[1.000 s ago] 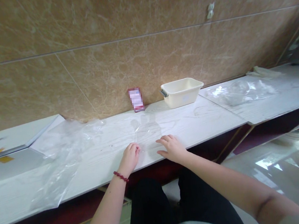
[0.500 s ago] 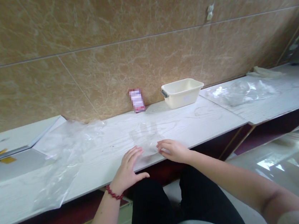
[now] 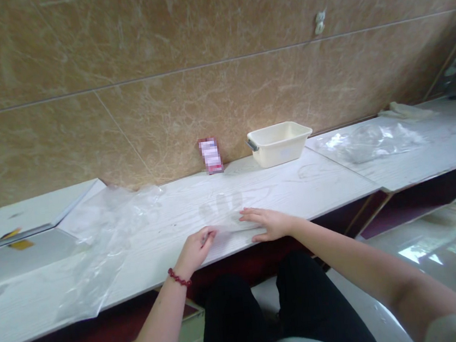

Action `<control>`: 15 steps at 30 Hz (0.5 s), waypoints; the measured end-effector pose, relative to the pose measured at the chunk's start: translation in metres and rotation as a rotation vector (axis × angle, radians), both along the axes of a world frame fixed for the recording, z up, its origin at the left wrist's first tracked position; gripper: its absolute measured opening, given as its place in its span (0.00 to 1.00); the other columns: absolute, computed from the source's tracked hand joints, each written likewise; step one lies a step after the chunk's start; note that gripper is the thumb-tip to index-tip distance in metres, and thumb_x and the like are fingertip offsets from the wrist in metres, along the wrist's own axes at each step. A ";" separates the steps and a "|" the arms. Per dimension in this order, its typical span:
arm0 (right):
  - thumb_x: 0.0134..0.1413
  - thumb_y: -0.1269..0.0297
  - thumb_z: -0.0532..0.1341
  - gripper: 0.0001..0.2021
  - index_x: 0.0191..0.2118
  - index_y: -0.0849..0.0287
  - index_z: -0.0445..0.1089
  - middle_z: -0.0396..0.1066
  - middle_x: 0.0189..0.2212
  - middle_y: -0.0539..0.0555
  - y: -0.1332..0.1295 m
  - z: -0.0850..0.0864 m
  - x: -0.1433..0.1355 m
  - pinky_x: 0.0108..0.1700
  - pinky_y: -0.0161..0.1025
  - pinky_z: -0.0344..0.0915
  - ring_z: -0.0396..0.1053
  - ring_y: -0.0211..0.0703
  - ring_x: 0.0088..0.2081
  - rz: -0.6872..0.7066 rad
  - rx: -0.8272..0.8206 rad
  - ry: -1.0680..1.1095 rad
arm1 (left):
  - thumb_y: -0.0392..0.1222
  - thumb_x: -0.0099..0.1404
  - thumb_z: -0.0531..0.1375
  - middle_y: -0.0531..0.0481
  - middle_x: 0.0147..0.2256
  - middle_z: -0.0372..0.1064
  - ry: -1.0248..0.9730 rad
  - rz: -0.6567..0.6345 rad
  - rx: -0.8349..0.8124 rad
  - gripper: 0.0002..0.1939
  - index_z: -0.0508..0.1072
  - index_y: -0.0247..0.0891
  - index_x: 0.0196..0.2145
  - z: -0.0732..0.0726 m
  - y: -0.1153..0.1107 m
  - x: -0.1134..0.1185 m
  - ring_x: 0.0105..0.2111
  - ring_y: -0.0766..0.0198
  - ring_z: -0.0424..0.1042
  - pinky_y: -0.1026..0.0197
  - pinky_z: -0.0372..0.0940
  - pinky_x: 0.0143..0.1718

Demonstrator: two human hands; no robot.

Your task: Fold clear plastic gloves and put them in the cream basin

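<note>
Close to the front edge of the white wood-grain counter [image 3: 283,192], a small clear plastic bag [image 3: 229,227] lies almost flat between my hands. Its outline is hard to make out against the surface. My left hand [image 3: 196,250], with a red bead bracelet at the wrist, pinches the bag's left end between thumb and fingers. Over the right end, my right hand [image 3: 270,223] rests palm down, fingers stretched out and thumb apart.
Against the tiled wall stand a cream plastic basin [image 3: 281,151] and a blurred-out red and white packet [image 3: 211,156]. Large clear plastic sheeting [image 3: 98,257] and a white box [image 3: 23,216] lie left. More clear plastic [image 3: 373,141] and a pale cloth [image 3: 406,111] lie right.
My left hand has gone from spread fingers to a pinch on the bag's left end. My right hand has opened out flat, and the bag now lies lower and flatter.
</note>
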State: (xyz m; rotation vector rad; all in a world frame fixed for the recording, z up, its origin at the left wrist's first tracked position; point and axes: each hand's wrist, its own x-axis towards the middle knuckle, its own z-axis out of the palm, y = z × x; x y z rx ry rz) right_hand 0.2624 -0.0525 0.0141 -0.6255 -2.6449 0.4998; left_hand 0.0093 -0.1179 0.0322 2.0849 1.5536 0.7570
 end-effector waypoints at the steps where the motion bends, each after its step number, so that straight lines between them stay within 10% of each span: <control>1: 0.44 0.58 0.57 0.26 0.52 0.58 0.56 0.52 0.53 0.57 0.001 0.000 -0.003 0.54 0.40 0.49 0.48 0.41 0.55 -0.006 -0.007 0.009 | 0.49 0.59 0.46 0.50 0.34 0.70 -0.007 0.008 -0.002 0.15 0.69 0.40 0.34 0.000 0.002 0.000 0.36 0.61 0.67 0.60 0.60 0.41; 15: 0.50 0.61 0.49 0.12 0.30 0.60 0.68 0.70 0.30 0.53 0.045 0.001 -0.046 0.35 0.31 0.59 0.66 0.37 0.33 -0.676 -0.213 0.083 | 0.51 0.50 0.54 0.47 0.29 0.71 -0.281 0.433 -0.043 0.17 0.72 0.35 0.29 -0.015 0.062 -0.003 0.31 0.61 0.68 0.63 0.60 0.31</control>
